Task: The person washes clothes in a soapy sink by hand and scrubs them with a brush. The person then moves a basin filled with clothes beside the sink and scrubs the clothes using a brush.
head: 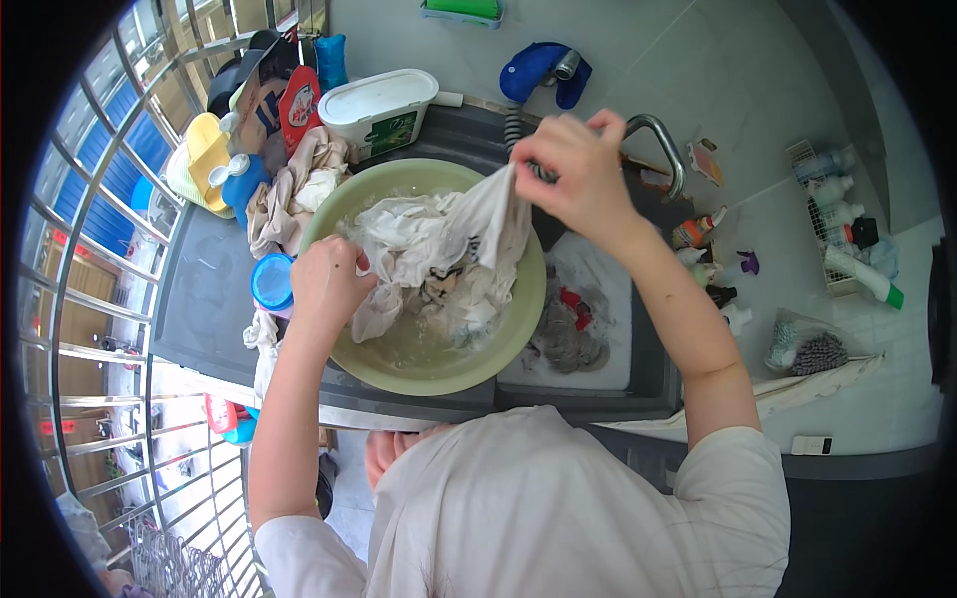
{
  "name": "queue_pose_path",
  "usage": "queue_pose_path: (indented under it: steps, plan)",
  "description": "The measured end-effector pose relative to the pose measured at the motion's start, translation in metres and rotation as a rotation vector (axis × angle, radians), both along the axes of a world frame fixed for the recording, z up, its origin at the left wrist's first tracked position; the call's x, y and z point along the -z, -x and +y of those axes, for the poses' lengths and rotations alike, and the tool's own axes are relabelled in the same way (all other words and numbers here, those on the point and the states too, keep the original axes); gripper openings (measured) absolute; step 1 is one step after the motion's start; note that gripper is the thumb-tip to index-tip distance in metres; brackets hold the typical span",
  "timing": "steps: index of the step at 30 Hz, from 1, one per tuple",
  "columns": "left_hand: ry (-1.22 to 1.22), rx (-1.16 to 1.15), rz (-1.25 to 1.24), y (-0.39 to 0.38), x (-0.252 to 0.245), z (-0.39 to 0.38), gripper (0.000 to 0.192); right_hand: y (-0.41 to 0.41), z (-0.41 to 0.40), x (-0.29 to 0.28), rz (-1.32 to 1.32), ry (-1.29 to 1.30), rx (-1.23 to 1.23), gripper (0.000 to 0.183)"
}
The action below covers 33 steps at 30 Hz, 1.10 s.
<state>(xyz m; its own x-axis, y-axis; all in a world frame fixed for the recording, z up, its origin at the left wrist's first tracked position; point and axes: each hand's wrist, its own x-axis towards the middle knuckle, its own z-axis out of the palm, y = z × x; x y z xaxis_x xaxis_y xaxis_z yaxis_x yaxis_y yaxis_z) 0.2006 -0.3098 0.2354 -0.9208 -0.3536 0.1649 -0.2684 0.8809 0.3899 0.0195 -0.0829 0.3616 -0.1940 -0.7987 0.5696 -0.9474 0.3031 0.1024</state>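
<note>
A pale green basin (428,383) of water stands on the dark sink counter and holds wet white cloth. My right hand (574,172) is raised over the basin's far right rim, its fingers pinching a corner of a white garment (486,217) with dark print. The rest of that garment hangs down into the heap of wet cloth (404,232). At the basin's left rim, my left hand (327,278) is curled with its thumb beside the cloth; whether it grips any is hidden. Darker patterned fabric (441,284) shows in the middle of the heap.
Right of the basin, a sink (613,329) holds grey and red cloth (568,336). A curved metal faucet (665,149) rises behind it. A white lidded tub (381,112), a blue bottle (243,187), beige cloth (288,194) and a blue-lidded jar (272,282) crowd the left. Metal bars (97,179) flank the counter.
</note>
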Motion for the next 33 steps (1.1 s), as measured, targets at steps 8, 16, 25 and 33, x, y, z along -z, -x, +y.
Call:
queue_pose_path:
  steps: [8, 16, 25, 33]
  plan:
    - [-0.067, 0.107, -0.139, 0.024, -0.006, 0.016, 0.024, 0.018, 0.017, 0.111, -0.175, -0.374, 0.097, 0.005]
    - [0.029, 0.278, -0.231, 0.05, 0.01, 0.038, 0.025, 0.031, 0.012, 0.157, -0.249, -0.426, 0.161, 0.007]
    - [0.053, 0.234, -0.178, 0.051, -0.021, 0.015, 0.011, -0.001, -0.01, 0.121, -0.313, -0.181, 0.029, 0.009]
    - [0.126, 0.107, 0.119, 0.039, -0.095, 0.006, 0.009, 0.01, -0.008, 0.105, -0.21, -0.161, -0.026, 0.012]
